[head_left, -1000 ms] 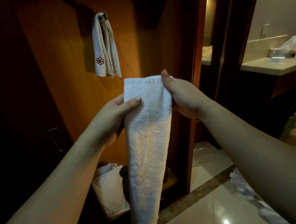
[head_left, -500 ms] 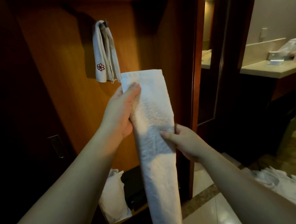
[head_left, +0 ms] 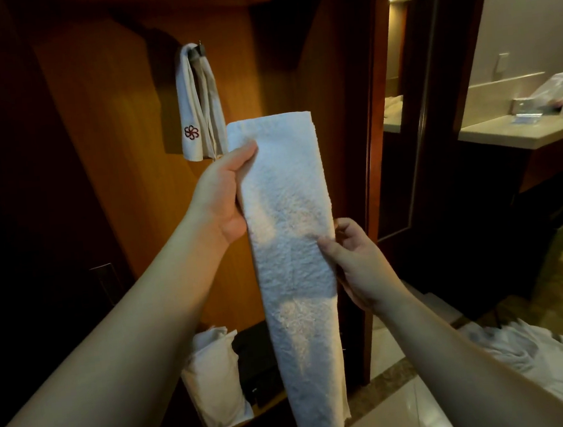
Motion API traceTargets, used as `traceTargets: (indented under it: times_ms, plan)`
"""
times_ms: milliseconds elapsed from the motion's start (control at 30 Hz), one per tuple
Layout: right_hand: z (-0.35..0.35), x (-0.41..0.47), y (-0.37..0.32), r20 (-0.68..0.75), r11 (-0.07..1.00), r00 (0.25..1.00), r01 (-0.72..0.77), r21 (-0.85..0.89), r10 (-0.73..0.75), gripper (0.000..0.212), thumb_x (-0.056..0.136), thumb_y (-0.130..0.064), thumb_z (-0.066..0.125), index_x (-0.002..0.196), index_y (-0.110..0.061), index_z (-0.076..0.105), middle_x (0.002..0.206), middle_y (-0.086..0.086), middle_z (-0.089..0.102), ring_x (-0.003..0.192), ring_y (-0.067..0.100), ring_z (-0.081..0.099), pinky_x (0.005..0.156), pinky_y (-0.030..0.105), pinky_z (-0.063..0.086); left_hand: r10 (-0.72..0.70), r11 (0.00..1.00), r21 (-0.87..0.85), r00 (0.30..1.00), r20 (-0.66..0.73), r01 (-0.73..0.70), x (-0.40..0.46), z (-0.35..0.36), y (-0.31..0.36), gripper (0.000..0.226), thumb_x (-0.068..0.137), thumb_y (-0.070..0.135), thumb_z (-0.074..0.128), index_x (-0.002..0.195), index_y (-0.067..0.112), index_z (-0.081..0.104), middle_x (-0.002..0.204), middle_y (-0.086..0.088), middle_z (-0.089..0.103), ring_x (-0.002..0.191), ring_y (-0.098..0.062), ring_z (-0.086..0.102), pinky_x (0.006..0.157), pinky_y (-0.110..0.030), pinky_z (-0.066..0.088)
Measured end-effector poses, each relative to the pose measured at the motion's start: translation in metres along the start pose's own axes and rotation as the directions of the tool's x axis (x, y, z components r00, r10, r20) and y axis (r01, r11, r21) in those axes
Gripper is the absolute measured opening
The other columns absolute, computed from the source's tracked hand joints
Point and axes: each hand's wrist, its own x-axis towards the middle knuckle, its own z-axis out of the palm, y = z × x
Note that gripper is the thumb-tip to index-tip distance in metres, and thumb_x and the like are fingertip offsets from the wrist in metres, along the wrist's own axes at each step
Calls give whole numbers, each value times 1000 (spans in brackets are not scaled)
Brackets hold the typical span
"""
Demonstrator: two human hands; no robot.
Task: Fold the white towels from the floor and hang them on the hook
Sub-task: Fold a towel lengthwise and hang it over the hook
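Folding step — towel [head_left: 289,233] held upright as long strip below hook [head_left: 201,50]. Left hand [head_left: 227,198] grips top edge, right hand [head_left: 353,258] pinches middle. Next, likely — fold in half, drape over hook beside hung towel [head_left: 198,104].

between my hands i see rough, nubby white terry towel [head_left: 290,247]; beyond them warm satin wood panel [head_left: 123,159]; below, glossy polished floor tile [head_left: 409,414].

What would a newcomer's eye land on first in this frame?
The long white towel folded into a narrow strip, held up mid-frame: the left hand grips its upper edge, the right hand pinches its right side lower down. Behind it, a towel with a red flower emblem hangs from the hook on the wooden panel.
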Motion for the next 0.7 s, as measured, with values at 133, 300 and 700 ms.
traceTargets:
  times_ms: [133,300,700]
  plan:
    - [0,6,3,-17,1000,1000,12,9,-12,39,70,-52,88,102,-34,74,112,7,75,104,23,72,81,30,58,-29,1000,-11,1000,4,29,8,-5,5,29,93,30,64,118,16,61,94,-7,78,89,-26,75,66,-43,60]
    - [5,7,10,149,971,961,-219,-93,231,95,55,-49,96,133,-18,53,123,8,72,116,28,68,91,38,58,-32,999,-17,999,-1,32,17,-5,11,33,92,28,66,121,16,59,99,-9,77,93,-29,75,70,-46,60]
    - [0,-10,36,196,864,867,-382,-328,457,111,34,-60,98,124,-5,62,122,15,71,112,30,70,102,48,53,29,998,60,993,-118,-22,52,-13,48,29,93,26,66,119,18,56,94,-7,78,87,-26,76,66,-45,60]
